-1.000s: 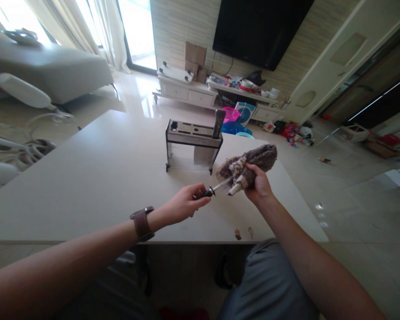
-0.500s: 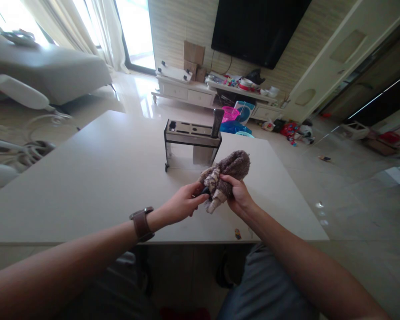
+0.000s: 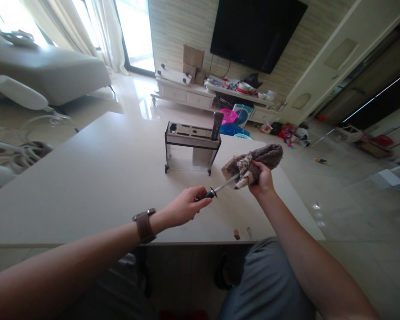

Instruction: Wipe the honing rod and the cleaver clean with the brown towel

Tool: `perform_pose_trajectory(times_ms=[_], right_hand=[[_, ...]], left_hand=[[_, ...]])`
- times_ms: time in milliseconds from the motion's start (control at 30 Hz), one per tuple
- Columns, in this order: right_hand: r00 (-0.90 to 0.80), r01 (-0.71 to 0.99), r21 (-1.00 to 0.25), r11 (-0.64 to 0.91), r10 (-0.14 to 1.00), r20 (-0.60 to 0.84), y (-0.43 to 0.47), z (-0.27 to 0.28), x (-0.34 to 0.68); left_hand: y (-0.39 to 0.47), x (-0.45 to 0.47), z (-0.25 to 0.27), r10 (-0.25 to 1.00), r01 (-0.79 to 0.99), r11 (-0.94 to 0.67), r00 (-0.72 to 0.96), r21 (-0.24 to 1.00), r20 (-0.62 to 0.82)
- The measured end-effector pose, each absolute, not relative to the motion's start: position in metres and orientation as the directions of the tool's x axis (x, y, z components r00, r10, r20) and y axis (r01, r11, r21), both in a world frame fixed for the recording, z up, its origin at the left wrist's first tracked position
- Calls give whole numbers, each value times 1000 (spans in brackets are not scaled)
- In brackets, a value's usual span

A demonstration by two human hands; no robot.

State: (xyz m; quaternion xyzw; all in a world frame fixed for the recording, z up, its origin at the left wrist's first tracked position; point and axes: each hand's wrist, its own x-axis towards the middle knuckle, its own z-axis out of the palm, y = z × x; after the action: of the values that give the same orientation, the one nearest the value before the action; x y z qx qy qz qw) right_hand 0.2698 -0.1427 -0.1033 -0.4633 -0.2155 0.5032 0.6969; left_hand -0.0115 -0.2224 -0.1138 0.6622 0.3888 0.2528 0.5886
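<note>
My left hand point(image 3: 186, 206) is closed around the black handle of a honing steel point(image 3: 224, 183), a thin metal rod with a small guard. The rod points up and to the right, and its far end disappears into a bunched brown towel point(image 3: 266, 154). My right hand point(image 3: 262, 178) grips that towel around the rod, over the table's right side. Just beyond my hands a knife block point(image 3: 193, 141) with clear sides stands upright on the table. One cleaver point(image 3: 216, 125) sits in its right slot, grey handle up and wide blade visible below. Other slots in the top show no handles.
The white table point(image 3: 86, 191) spreads out in front of me, with two small stickers point(image 3: 236, 234) near its front edge. A chair point(image 3: 20, 95) stands at the left. Beyond the table are a low TV cabinet point(image 3: 200, 98), a pink basket point(image 3: 228, 116) and floor clutter.
My right hand and the towel have moved right and away from my left hand, along the rod. More of the honing steel's rod and its guard now show between my hands.
</note>
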Motion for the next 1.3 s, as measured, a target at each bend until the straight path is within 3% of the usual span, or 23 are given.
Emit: perform_pose_trajectory(times_ms=[200, 433, 600, 767, 900, 1033, 1133, 1300], right_hand=[[494, -470, -873, 129, 858, -139, -134, -104, 292], [416, -450, -890, 80, 900, -129, -135, -106, 296], [360, -477, -877, -57, 897, -255, -137, -113, 291], [156, -398, -872, -287, 915, -372, -139, -127, 280], [-3, -329, -804, -496, 851, -524, -142, -137, 264], [-150, -227, -766, -601, 799, -583, -140, -145, 266], [-81, -67, -780, -623, 782, -618, -134, -154, 280], [50, 49, -824, -565, 825, -563, -129, -172, 293]], left_hand=[[-223, -15, -111, 820, 215, -11, 560, 977, -114], [-217, -17, -114, 867, 141, 65, 483, 988, -125], [-213, -19, -113, 910, 55, 31, 412, 998, -51], [-212, -21, -108, 921, 22, -4, 390, 1000, -5], [-212, -21, -108, 920, 24, -2, 391, 1000, -8], [-213, -20, -107, 916, 18, 15, 401, 1000, -21], [-214, -20, -106, 915, 10, 20, 402, 1000, -23], [-215, -21, -106, 913, 18, 20, 407, 1000, -26]])
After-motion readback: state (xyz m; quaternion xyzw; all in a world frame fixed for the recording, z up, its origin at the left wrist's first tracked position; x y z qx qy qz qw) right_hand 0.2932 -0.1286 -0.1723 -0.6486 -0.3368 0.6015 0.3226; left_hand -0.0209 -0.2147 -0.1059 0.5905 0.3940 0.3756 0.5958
